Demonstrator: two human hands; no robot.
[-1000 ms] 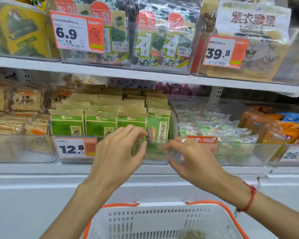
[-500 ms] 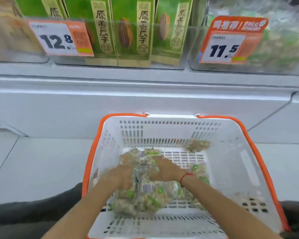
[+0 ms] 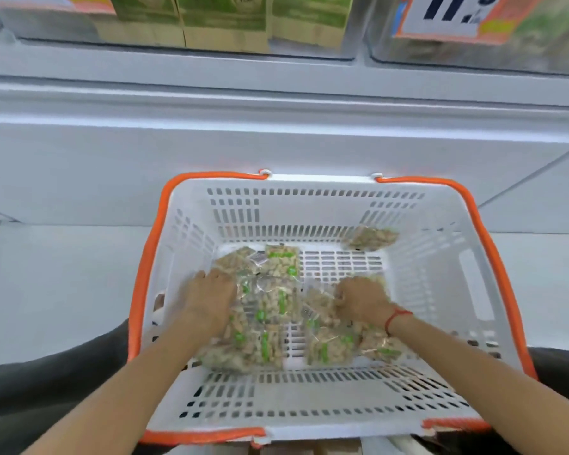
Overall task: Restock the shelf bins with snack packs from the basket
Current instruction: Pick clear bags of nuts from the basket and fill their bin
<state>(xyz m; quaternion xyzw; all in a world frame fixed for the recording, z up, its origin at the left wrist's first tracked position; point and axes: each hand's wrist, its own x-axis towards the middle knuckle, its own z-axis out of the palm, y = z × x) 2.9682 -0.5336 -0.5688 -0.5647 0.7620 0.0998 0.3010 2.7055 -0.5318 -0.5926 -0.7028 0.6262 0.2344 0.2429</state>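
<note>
- Left hand [image 3: 211,298] lay flat on the left clump of snack packs [image 3: 263,310], fingers nearly straight, pressing, not curled round anything.
- Right hand [image 3: 362,302] was down on the right clump; fingers looked bent into the packs, but motion blur hid whether they'd actually closed on one. Can't tell.
- All packs were still in the basket [image 3: 440,290]: two loose heaps mid-floor, one stray pack [image 3: 372,238] against the far wall, right side.
- Risk: clear film looked slick and the packs overlapped, so a big scoop would likely shed some on the way up.
- Risk: a pack corner could snag in the slotted basket floor if dragged sideways.
- Risk: the stray one was easy to miss.
- Edges: orange rim [image 3: 151,257] ran close outside the left hand; walls sloped outward, so straight up was open.
- Room: bare floor between the heaps and toward the far wall.
- Overhead: shelf bins [image 3: 362,34] and price tag [image 3: 450,14] sat above the far side, ledge jutting; the lift would need to clear that lip.
</note>
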